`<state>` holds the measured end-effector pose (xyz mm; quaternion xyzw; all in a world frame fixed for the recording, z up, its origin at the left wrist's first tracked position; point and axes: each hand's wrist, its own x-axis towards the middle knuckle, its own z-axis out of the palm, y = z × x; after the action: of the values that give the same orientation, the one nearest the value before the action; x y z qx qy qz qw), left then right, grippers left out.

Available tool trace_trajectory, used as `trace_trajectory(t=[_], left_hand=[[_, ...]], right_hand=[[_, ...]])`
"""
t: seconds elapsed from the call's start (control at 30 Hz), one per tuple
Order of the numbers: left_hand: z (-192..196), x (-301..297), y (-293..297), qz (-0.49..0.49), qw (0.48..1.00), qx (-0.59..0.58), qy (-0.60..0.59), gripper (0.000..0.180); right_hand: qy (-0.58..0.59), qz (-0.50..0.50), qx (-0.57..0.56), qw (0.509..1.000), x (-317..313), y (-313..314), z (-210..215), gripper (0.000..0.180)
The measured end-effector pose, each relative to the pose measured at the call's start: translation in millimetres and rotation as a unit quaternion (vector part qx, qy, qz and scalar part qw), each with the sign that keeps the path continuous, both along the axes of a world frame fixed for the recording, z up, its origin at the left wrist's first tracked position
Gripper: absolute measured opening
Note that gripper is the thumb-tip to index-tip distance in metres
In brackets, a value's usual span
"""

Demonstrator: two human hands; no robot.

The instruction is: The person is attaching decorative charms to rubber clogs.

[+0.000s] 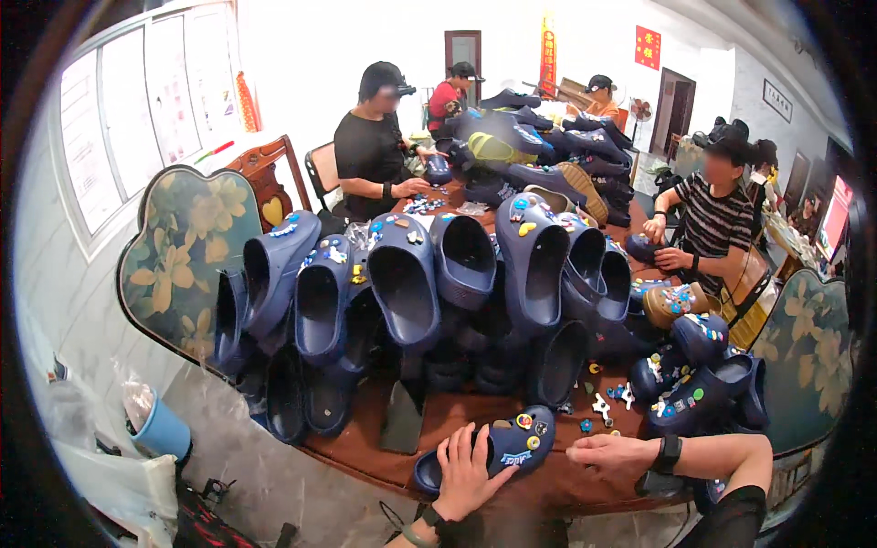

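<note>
A navy clog (505, 439) lies on its sole at the table's near edge, its toe pointing right. Several charms sit on its upper, among them a round yellow one and a blue-and-white lettered piece. My left hand (465, 477) is laid over the heel and side of the clog, holding it with the thumb along the near side. Just right of the toe, my right hand (614, 454) has its fingers pinched together; whatever is between them is too small to make out. Loose charms, including a white one (601, 408) and a blue flower-like one (586, 426), lie beyond that hand.
Stacked navy clogs (402, 283) form a wall across the table. More decorated clogs (694, 406) and a tan clog (673, 303) stand at right. A dark phone-like slab (402, 420) leans left of my hands. Several people work around the table; a blue bin (162, 429) stands left.
</note>
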<state>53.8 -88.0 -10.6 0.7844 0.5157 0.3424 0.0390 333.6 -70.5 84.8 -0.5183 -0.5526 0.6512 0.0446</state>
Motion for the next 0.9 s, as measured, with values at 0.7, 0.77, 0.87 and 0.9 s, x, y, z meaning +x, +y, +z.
trace_trajectory(t=[0.7, 0.77, 0.87, 0.9], left_hand=[[-12, 2, 9, 0.006, 0.999, 0.009, 0.045, 0.095], [-12, 4, 7, 0.002, 0.999, 0.004, 0.046, 0.095], [-9, 8, 2, -0.013, 0.999, 0.006, 0.037, 0.096], [-8, 8, 1, -0.012, 0.999, 0.003, 0.034, 0.095]], right_hand=[[-0.363, -0.194, 0.527, 0.744, 86, -46, -152, 0.024], [-0.344, -0.262, 0.561, 0.706, 84, -48, -160, 0.025], [-0.341, -0.285, 0.589, 0.675, 88, -54, -168, 0.027], [-0.351, -0.282, 0.585, 0.674, 85, -52, -169, 0.028]])
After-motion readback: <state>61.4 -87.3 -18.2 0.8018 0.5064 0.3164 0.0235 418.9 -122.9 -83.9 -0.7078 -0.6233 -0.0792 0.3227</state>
